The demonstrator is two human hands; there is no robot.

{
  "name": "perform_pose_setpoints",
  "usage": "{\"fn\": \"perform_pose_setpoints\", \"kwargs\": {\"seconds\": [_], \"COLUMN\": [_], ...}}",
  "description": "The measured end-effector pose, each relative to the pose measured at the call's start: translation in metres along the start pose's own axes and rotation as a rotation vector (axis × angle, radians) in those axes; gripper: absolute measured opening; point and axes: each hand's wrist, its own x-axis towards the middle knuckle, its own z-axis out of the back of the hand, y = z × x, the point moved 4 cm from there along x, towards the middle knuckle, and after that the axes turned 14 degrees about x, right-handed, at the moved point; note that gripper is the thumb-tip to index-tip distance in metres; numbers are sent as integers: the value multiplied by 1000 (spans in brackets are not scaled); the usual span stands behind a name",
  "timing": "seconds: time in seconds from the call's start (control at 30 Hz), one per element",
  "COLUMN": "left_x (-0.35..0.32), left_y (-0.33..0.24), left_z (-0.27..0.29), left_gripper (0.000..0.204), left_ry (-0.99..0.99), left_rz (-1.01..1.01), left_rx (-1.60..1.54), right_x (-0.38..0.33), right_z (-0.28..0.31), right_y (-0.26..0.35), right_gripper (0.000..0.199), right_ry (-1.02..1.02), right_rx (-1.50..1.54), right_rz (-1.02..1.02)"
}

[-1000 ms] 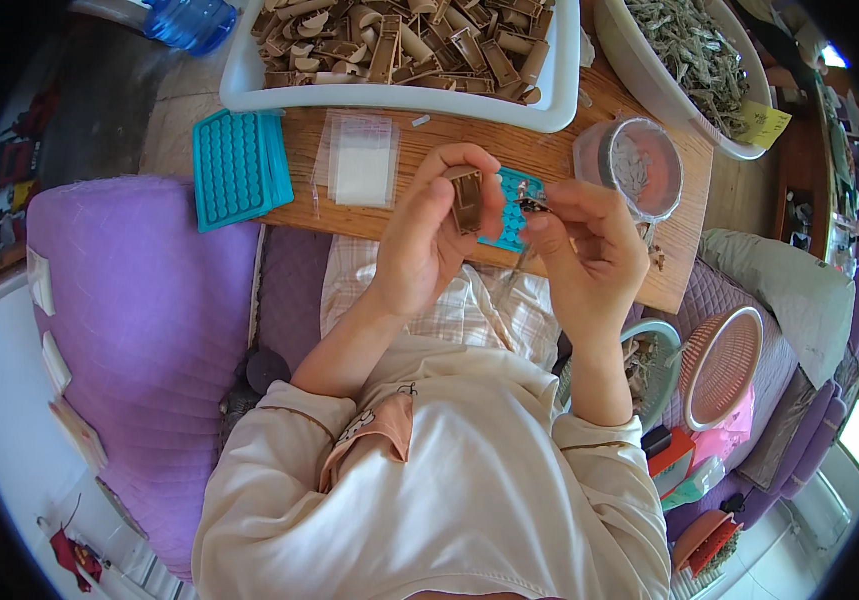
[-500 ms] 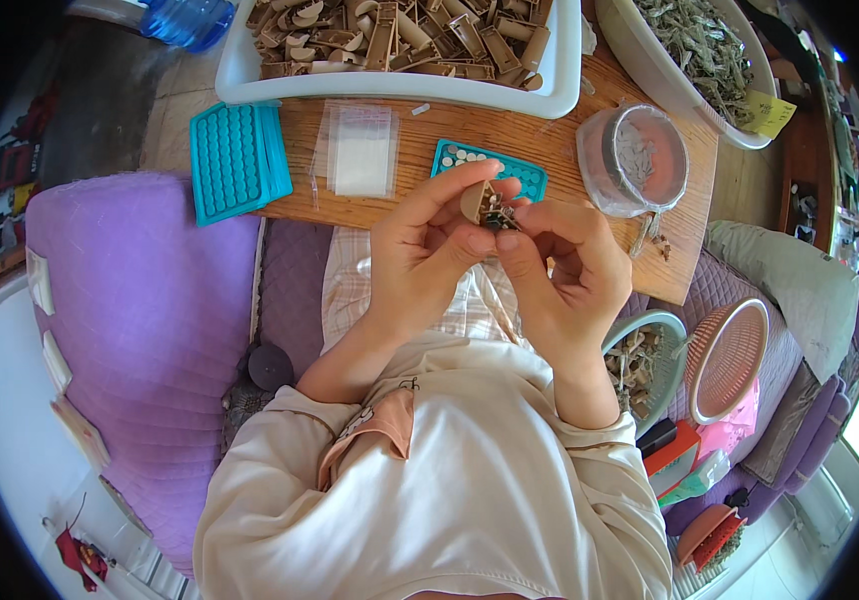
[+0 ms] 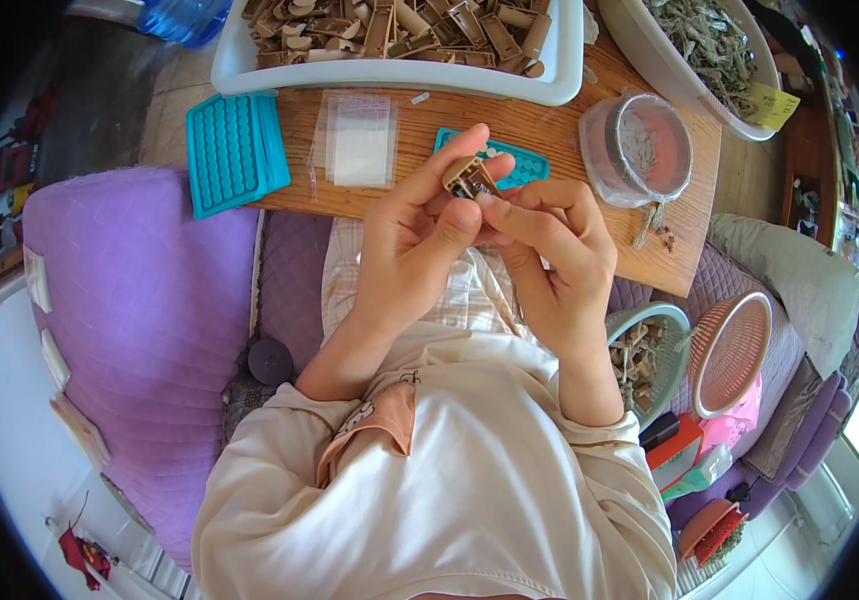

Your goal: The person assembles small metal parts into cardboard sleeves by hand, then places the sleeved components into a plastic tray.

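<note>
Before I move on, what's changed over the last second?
The right hand came left to the case, bringing the small metal part, which now appears to sit in its open side, fingers against it. The case has turned in the left hand, which keeps hold. The bin, blue stack, bags and tub stayed put.

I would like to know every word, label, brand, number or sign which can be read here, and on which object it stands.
Nothing can be read with certainty.
Yellow label at the edge of the white basin: dark marks, too small and blurred to read.
Orange-brown shirt patch: a printed design, no letters distinguishable.
Brown casing in the left hand: no lettering visible.
</note>
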Motion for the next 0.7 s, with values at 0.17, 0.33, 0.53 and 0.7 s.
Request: {"fn": "perform_pose_setpoints", "kwargs": {"seconds": [0.17,0.33,0.53,0.7], "left_x": [2,3,5,7], "left_y": [1,3,3,9], "left_z": [1,3,7,10], "left_gripper": [43,39,35,34], "left_ry": [-33,-111,-149,-151], "left_rz": [21,41,36,171], "left_rx": [50,171,131,-216], "right_x": [-12,-22,-20,-18], "right_z": [-8,-17,-19,-18], "right_y": [-20,-30,-37,-44], "right_gripper": [24,33,38,43], "right_ry": [-172,-236,-228,-156], "right_rx": [268,446,405,402], "right_rz": [-62,-197,-240,-357]}}
